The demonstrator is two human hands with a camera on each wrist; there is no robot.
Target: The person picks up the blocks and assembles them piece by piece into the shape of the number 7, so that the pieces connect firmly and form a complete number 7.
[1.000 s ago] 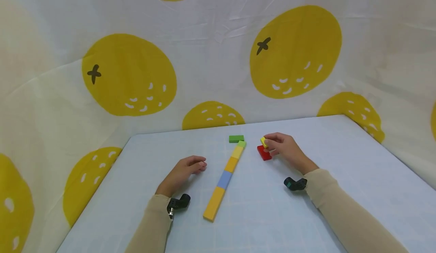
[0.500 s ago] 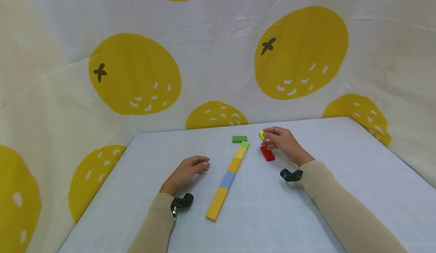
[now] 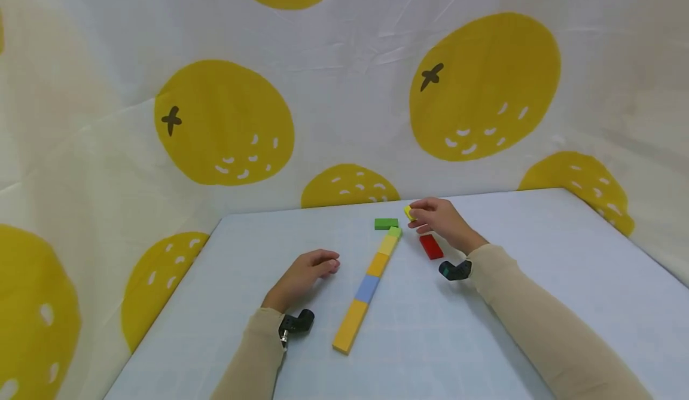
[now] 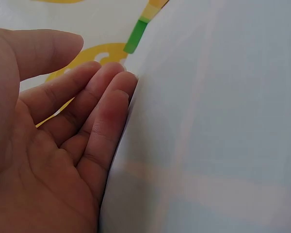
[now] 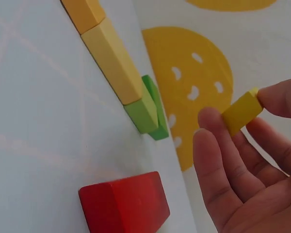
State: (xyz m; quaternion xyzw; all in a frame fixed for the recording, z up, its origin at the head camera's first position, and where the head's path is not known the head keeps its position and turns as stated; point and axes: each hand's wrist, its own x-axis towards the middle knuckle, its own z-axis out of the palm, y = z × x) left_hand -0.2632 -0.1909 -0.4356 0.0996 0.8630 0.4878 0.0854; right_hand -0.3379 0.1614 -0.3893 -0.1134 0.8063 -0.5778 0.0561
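Observation:
Between thumb and fingers my right hand [image 3: 442, 220] pinches a small yellow block [image 5: 242, 112], held above the table's far part. Just under that hand lies a red block [image 3: 431, 247]. My left hand [image 3: 304, 274] rests on the table, left of the block row, its fingers loosely bent with nothing in them. The row runs away from me: a long orange block [image 3: 350, 326], a blue block [image 3: 367, 289], an orange block [image 3: 378, 264], a pale yellow block [image 3: 387, 245] and a light green block [image 3: 395, 232]. A darker green block [image 3: 386, 224] lies crosswise at its far end.
The table [image 3: 226, 322] has a pale checked cloth. Behind it hangs a white curtain [image 3: 344, 89] with large yellow fruit prints, close to the table's far edge. Each wrist wears a small black camera, such as the left camera [image 3: 296, 322].
My right hand has moved the yellow block away from above the red block, farther back and left toward the green blocks. My left hand stays in place; the whole view has shifted slightly.

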